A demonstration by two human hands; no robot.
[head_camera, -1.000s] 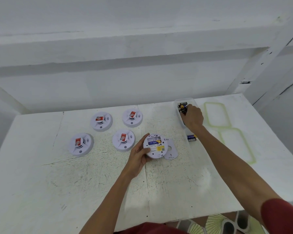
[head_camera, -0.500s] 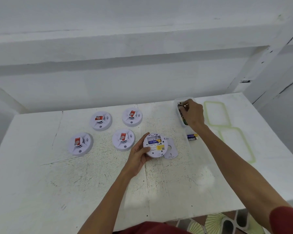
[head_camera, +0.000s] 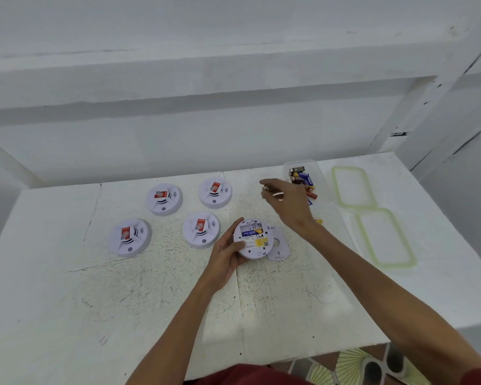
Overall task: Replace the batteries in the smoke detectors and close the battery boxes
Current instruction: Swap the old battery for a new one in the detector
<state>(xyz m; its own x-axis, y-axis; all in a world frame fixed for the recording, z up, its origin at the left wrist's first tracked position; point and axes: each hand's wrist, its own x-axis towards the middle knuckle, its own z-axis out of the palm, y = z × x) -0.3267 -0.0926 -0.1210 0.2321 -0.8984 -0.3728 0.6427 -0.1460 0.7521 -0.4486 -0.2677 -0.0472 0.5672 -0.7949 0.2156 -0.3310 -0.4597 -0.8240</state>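
My left hand (head_camera: 226, 255) grips an upturned white smoke detector (head_camera: 252, 242) at the table's middle. Its battery box is open with one blue battery inside. The loose white cover (head_camera: 278, 244) lies flat against the detector's right side. My right hand (head_camera: 289, 205) hovers above and to the right of the detector, blurred, with a battery (head_camera: 267, 187) pinched in its fingertips. Behind it a clear plastic box (head_camera: 314, 168) holds several batteries (head_camera: 301, 177). One more battery (head_camera: 319, 221) lies on the table by my right wrist.
Several other smoke detectors lie face up to the left, such as the nearest one (head_camera: 201, 229) and the leftmost one (head_camera: 129, 237). Two green-rimmed clear lids (head_camera: 351, 187) (head_camera: 385, 238) lie at the right. The white table (head_camera: 150, 301) ends at a wall behind.
My right hand has come out of the battery box and moved left and toward the detector with a battery in its fingers. My left hand has kept hold of the detector.
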